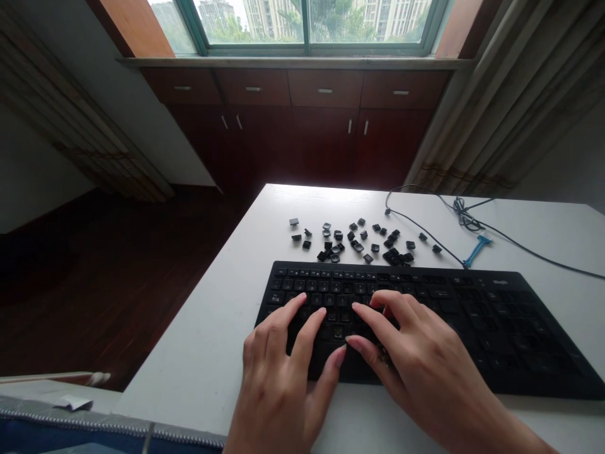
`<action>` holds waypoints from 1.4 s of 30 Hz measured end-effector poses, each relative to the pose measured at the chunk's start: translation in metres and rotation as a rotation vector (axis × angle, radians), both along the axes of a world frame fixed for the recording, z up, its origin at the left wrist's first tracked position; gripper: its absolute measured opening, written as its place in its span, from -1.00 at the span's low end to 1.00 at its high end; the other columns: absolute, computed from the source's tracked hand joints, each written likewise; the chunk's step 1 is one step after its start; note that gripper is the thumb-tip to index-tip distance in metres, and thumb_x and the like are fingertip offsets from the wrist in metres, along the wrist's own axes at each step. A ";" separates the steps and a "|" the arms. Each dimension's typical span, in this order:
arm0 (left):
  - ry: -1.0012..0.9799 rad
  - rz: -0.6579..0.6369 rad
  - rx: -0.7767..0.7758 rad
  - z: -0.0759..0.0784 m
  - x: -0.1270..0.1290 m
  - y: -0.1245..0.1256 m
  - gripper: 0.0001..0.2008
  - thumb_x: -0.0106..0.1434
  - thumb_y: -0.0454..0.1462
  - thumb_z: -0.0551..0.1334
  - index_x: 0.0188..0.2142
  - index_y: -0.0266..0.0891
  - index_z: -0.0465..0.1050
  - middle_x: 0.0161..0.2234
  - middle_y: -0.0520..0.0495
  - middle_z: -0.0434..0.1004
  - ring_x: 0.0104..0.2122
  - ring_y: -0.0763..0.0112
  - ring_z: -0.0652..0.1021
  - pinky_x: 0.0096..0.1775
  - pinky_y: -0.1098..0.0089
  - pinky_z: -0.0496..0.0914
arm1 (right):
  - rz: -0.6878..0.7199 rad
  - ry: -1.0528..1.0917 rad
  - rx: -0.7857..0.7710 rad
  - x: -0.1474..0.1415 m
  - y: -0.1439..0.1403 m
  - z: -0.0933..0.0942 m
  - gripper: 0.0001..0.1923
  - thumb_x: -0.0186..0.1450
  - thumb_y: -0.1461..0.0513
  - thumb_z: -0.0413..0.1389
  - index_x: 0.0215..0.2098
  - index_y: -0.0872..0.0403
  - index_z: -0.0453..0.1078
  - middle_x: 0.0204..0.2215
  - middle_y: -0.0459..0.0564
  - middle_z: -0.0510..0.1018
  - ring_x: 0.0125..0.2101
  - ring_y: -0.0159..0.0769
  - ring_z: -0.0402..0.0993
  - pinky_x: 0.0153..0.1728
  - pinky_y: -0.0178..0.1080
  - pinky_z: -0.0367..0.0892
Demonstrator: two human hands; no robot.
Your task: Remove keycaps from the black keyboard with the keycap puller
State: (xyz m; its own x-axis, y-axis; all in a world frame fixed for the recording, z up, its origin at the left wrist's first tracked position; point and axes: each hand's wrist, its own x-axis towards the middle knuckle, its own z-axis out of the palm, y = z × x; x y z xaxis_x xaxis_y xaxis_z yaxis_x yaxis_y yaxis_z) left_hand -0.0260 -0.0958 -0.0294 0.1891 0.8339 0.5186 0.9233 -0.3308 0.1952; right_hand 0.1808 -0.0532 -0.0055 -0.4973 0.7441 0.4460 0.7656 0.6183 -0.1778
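A black keyboard (501, 337) lies across the white table in front of me, with some of its keycaps off and bare key sockets showing in the middle. My left hand (283, 362) rests over its left part, fingers spread and fingertips on the keys, holding nothing. Over the middle keys is my right hand (411, 343), its fingers bent and its thumb and index finger apart. I see nothing held between them, though the palm side is hidden. Just behind the keyboard, many loose black keycaps (358, 247) are scattered, some upside down.
Behind the keyboard's right half lies a slim blue plastic tool (476, 251). A black cable (466, 217), partly coiled, runs across the back right of the white table (189, 359). Dark red cabinets (321, 142) stand beyond, under a window.
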 end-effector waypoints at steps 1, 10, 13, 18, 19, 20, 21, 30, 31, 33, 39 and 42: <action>0.001 -0.004 -0.001 0.000 -0.001 0.000 -0.59 0.37 -0.25 0.28 0.18 -0.24 0.39 0.23 -0.30 0.33 0.16 0.04 0.41 0.12 0.09 0.28 | -0.010 0.008 0.006 0.000 0.000 0.000 -0.67 0.45 0.13 0.11 0.06 0.14 0.50 -0.08 0.17 0.56 -0.19 -0.08 0.51 -0.25 0.00 0.51; -0.048 0.020 0.022 -0.002 -0.002 -0.002 -0.57 0.37 -0.26 0.29 0.20 -0.24 0.37 0.18 -0.28 0.38 0.11 0.06 0.47 0.10 0.10 0.33 | 0.082 0.066 0.016 0.018 -0.006 0.003 -0.77 0.41 0.22 0.18 0.01 0.06 0.54 -0.06 0.16 0.58 -0.12 -0.09 0.52 -0.20 -0.06 0.47; -0.055 0.021 0.022 -0.001 -0.001 -0.002 -0.59 0.36 -0.26 0.29 0.18 -0.22 0.38 0.21 -0.28 0.35 0.14 0.03 0.45 0.12 0.08 0.34 | 0.138 0.091 0.052 0.021 -0.009 0.005 -0.85 0.39 0.24 0.19 -0.11 0.07 0.58 -0.10 0.15 0.60 -0.15 -0.10 0.52 -0.20 -0.09 0.45; -0.051 0.014 0.004 0.001 0.000 -0.001 -0.60 0.36 -0.27 0.29 0.17 -0.22 0.39 0.22 -0.30 0.33 0.15 0.01 0.43 0.12 0.04 0.33 | 0.139 0.083 0.068 0.020 -0.010 0.002 -0.83 0.38 0.22 0.21 -0.10 0.12 0.57 -0.11 0.15 0.62 -0.15 -0.08 0.52 -0.17 -0.07 0.43; -0.054 0.016 0.001 0.002 0.001 -0.001 -0.61 0.36 -0.27 0.29 0.17 -0.22 0.39 0.22 -0.30 0.33 0.15 0.00 0.43 0.12 0.03 0.33 | 0.138 0.080 0.072 0.020 -0.010 0.002 -0.81 0.38 0.22 0.21 -0.09 0.13 0.57 -0.11 0.15 0.63 -0.14 -0.07 0.52 -0.16 -0.06 0.43; -0.055 0.017 -0.002 0.002 0.001 -0.001 -0.61 0.36 -0.27 0.28 0.17 -0.21 0.39 0.22 -0.30 0.33 0.16 0.00 0.43 0.12 0.03 0.33 | 0.138 0.078 0.075 0.020 -0.010 0.001 -0.80 0.38 0.22 0.21 -0.07 0.14 0.56 -0.11 0.15 0.63 -0.14 -0.07 0.52 -0.15 -0.06 0.42; -0.056 0.019 -0.005 0.002 0.001 -0.001 -0.61 0.37 -0.27 0.28 0.17 -0.21 0.38 0.22 -0.30 0.33 0.16 0.00 0.43 0.12 0.03 0.33 | 0.137 0.079 0.074 0.020 -0.010 0.001 -0.79 0.38 0.22 0.21 -0.06 0.15 0.56 -0.11 0.15 0.62 -0.13 -0.07 0.52 -0.15 -0.06 0.42; -0.020 0.013 -0.005 0.002 -0.001 -0.002 -0.60 0.36 -0.26 0.28 0.17 -0.21 0.38 0.22 -0.30 0.33 0.16 0.01 0.42 0.11 0.06 0.31 | 0.072 0.024 0.020 0.012 -0.004 0.004 -0.68 0.43 0.20 0.15 0.09 0.15 0.51 -0.10 0.16 0.57 -0.18 -0.11 0.50 -0.20 -0.06 0.44; -0.016 0.010 -0.006 0.001 -0.002 -0.002 -0.60 0.36 -0.26 0.29 0.17 -0.21 0.38 0.22 -0.30 0.33 0.16 0.02 0.42 0.11 0.07 0.31 | 0.061 0.009 0.013 0.010 -0.003 0.004 -0.66 0.43 0.19 0.14 0.12 0.14 0.49 -0.10 0.16 0.56 -0.19 -0.11 0.50 -0.21 -0.05 0.45; -0.010 0.006 -0.001 0.000 -0.002 -0.002 -0.59 0.35 -0.27 0.29 0.17 -0.21 0.38 0.22 -0.30 0.33 0.15 0.02 0.43 0.11 0.08 0.31 | 0.035 -0.020 -0.004 0.005 -0.001 0.003 -0.63 0.44 0.16 0.13 0.16 0.12 0.47 -0.10 0.16 0.54 -0.22 -0.11 0.49 -0.24 -0.04 0.46; -0.011 0.012 -0.001 0.000 -0.002 -0.002 -0.59 0.35 -0.26 0.29 0.17 -0.20 0.39 0.22 -0.29 0.34 0.15 0.01 0.43 0.11 0.06 0.32 | -0.019 0.001 0.001 0.001 -0.001 0.003 -0.67 0.45 0.13 0.11 0.05 0.15 0.51 -0.14 0.18 0.54 -0.23 -0.09 0.49 -0.29 -0.04 0.49; -0.029 0.011 0.000 0.000 -0.001 -0.002 -0.60 0.36 -0.26 0.29 0.16 -0.20 0.39 0.22 -0.28 0.34 0.16 0.00 0.43 0.12 0.06 0.32 | -0.036 0.014 0.021 0.006 -0.003 0.003 -0.67 0.44 0.14 0.11 0.04 0.18 0.51 -0.12 0.21 0.55 -0.19 -0.07 0.51 -0.24 -0.03 0.50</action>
State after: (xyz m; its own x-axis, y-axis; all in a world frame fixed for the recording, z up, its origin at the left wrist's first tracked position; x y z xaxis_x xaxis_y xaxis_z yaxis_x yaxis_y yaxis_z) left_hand -0.0272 -0.0976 -0.0292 0.1645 0.8359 0.5236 0.9208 -0.3205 0.2224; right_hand 0.1868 -0.0561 -0.0023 -0.4639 0.7518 0.4686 0.7848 0.5941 -0.1764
